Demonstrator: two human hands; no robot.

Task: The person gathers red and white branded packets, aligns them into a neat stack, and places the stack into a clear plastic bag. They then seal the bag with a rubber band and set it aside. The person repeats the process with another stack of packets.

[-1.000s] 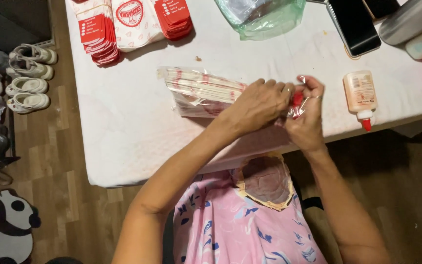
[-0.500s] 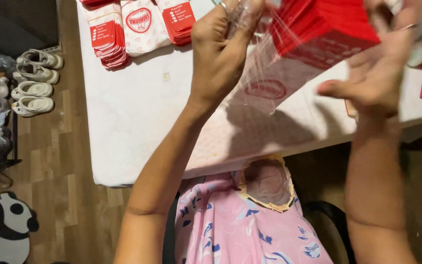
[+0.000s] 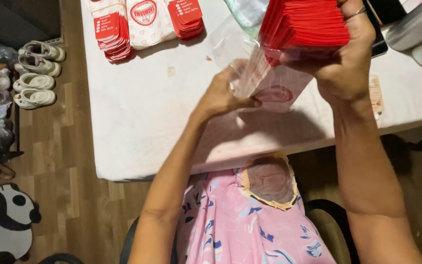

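Observation:
My right hand point(image 3: 345, 63) grips a thick stack of red-and-white paper sleeves point(image 3: 304, 24), held up above the white table point(image 3: 137, 122). The stack's lower end sits inside a clear plastic bag point(image 3: 242, 58). My left hand point(image 3: 221, 93) pinches the lower part of that bag, just below and left of the stack. Both hands are raised off the table surface.
More fanned stacks of red-and-white sleeves point(image 3: 145, 19) lie at the table's far edge. A phone point(image 3: 384, 12) and a grey cylinder point(image 3: 416, 22) sit at the far right, a small glue bottle point(image 3: 376, 95) near my right wrist. Shoes point(image 3: 35, 73) and a panda mat point(image 3: 10, 220) are on the floor at left.
The sleeves lay flat on the table a second ago with both hands on them. They have since been lifted, and my left hand has dropped from the bag's top to its lower part.

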